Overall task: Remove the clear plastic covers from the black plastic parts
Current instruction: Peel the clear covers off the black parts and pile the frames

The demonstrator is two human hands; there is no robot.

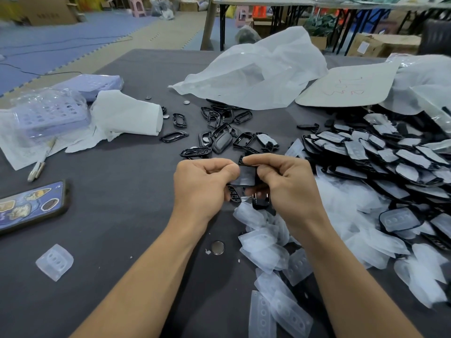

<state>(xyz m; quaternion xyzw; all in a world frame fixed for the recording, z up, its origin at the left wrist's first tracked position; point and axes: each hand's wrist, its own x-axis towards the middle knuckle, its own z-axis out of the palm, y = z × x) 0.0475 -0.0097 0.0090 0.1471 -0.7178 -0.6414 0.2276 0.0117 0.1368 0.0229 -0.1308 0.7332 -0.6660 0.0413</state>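
Above the grey table [122, 215], my left hand [205, 184] and right hand [283, 181] both pinch one black plastic part [260, 200], its clear plastic cover [245, 178] apparently thin, limp, light, best peeled from a loose edge.

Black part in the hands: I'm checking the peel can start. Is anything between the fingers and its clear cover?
Nothing visible does. The left hand and the right hand both pinch the black part, touching its clear cover directly.
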